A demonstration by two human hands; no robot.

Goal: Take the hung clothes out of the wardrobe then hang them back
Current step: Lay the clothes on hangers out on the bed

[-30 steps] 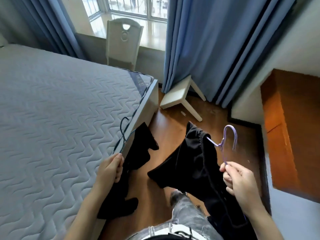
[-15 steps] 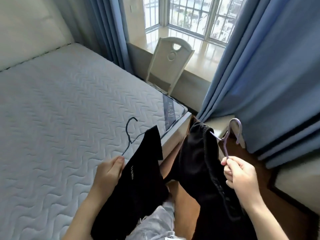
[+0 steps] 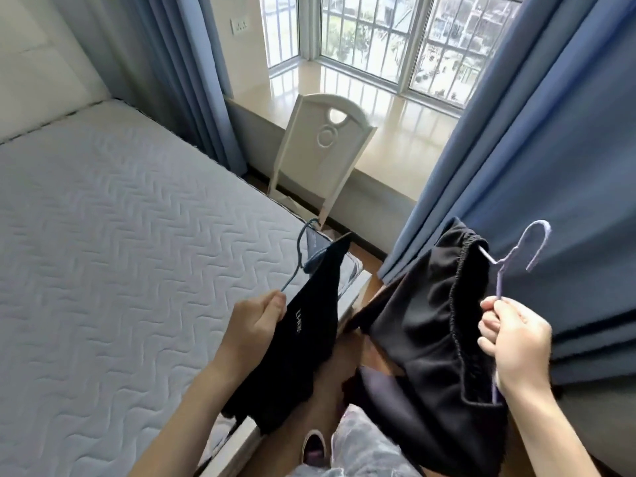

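My left hand (image 3: pixel 254 320) grips a dark blue wire hanger (image 3: pixel 303 251) with a black garment (image 3: pixel 299 342) draped on it, held over the corner of the bed. My right hand (image 3: pixel 512 335) pinches the stem of a lilac wire hanger (image 3: pixel 526 249) that carries black shorts (image 3: pixel 426 325) with an elastic waistband. Both garments hang free in front of me, side by side and apart. The wardrobe is out of view.
A grey quilted mattress (image 3: pixel 113 256) fills the left. A white chair (image 3: pixel 327 149) stands against the bay window sill (image 3: pixel 395 132). Blue curtains (image 3: pixel 550 149) hang on the right and another at the far left. Wooden floor and my leg show below.
The view has swung upward from the floor to the window. Both hands have lifted their hangers higher, and the left garment has come up off the bed edge.
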